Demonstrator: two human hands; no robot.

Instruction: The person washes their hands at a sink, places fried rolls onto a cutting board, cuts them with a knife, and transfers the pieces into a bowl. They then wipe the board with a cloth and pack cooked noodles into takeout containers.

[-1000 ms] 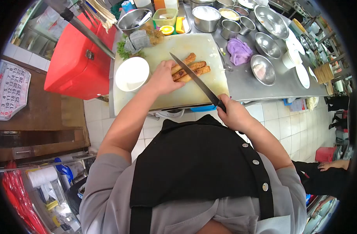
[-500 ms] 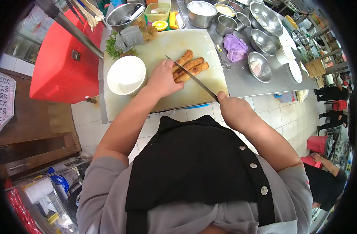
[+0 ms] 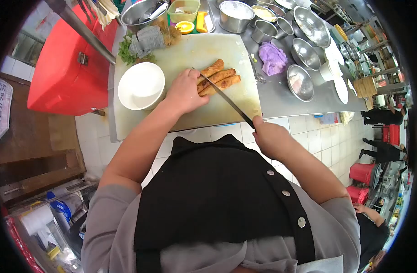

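Left ends of three long golden-brown fried rolls [image 3: 224, 74] are gripped by the left bare hand [image 3: 187, 93], fingers curled, on the pale rectangular cutting board [image 3: 242, 50]. Long steel knife [image 3: 233, 106] has been turned more edge-on across them, seemingly lined up; handle clenched in right bare hand [image 3: 273, 138].

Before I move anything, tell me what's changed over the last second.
The knife has shifted toward the person and closer to the left hand; its blade now looks narrower, with more of the three browned rolls to its right. Nothing was taken up or let go: the right hand still grips the knife. The left hand stays on the rolls, the white bowl on the board.
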